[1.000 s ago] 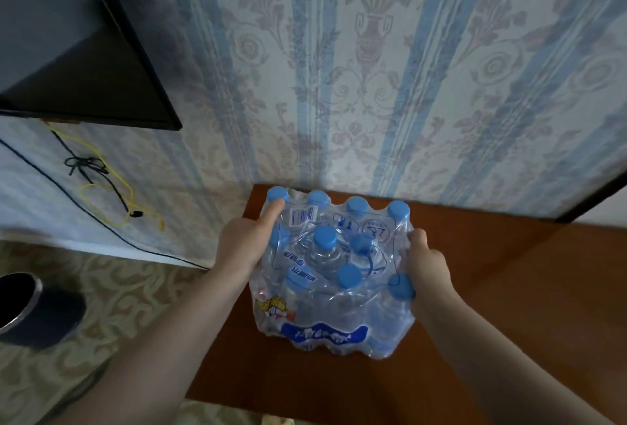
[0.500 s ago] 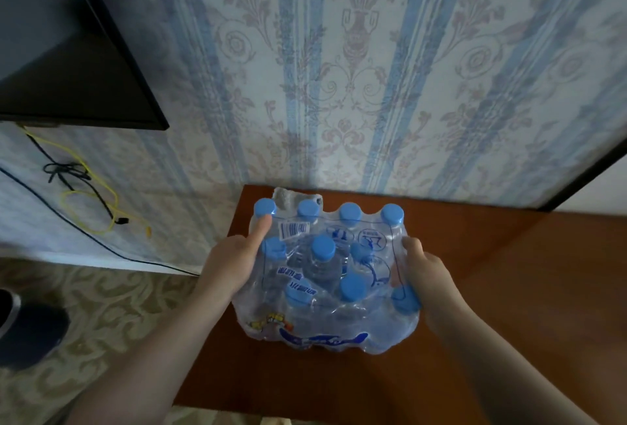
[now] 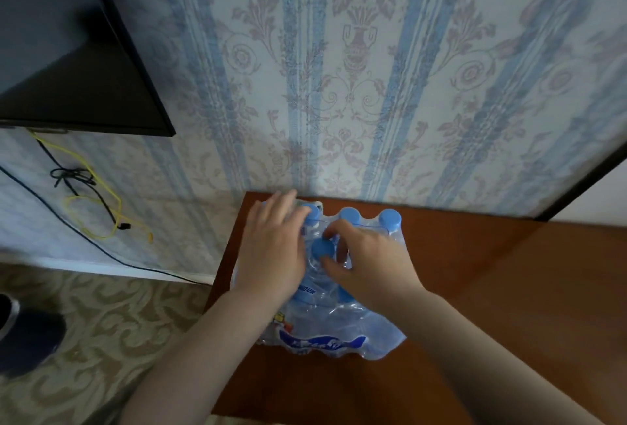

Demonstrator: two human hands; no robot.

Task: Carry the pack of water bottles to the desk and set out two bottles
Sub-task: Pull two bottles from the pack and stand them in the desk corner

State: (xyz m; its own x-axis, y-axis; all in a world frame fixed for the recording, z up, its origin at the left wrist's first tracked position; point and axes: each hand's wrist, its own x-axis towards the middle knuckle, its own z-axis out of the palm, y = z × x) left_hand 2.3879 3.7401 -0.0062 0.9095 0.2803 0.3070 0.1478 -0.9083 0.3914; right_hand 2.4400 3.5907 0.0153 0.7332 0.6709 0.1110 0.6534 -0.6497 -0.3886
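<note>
Now, pack: one clear shrink-wrapped pack of water bottles (image 3: 322,316) stands on the reddish-brown wooden desk (image 3: 492,289), near its left rear corner.
Caps: five round blue bottle caps show (others lie hidden under the hands).
Left hand (image 3: 274,248): flat on the pack's top left, fingers spread wide, grip enclosing nothing.
Right hand (image 3: 369,265): narrow grip, thumb and fingertips pinching at the blue cap (image 3: 322,249) in the middle of the pack.

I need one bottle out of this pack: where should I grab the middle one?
Grip the blue cap and neck of the middle bottle from straight above: it stands upright, its body hemmed in by neighbours and wrap in the pack, so only the top is reachable.
</note>
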